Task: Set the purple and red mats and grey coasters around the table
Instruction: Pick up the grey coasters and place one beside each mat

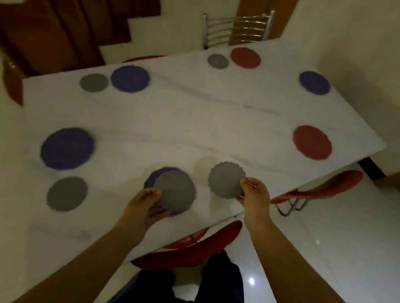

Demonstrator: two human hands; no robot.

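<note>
Nearest, the left hand (148, 203) grips a grey coaster (174, 190) stacked over a purple mat (151, 178), fingers closed on their near edge. Just right, the right hand (253, 193) pinches a scalloped grey coaster (225, 183) by its right rim, held above the white tabletop (196, 124). On the near left lie a grey coaster (67, 193) and a purple mat (67, 148). Farther off sit a red mat (312, 142), a grey-and-purple pair (94, 82), a purple mat (314, 82), and a far grey-and-red pair (245, 58).
</note>
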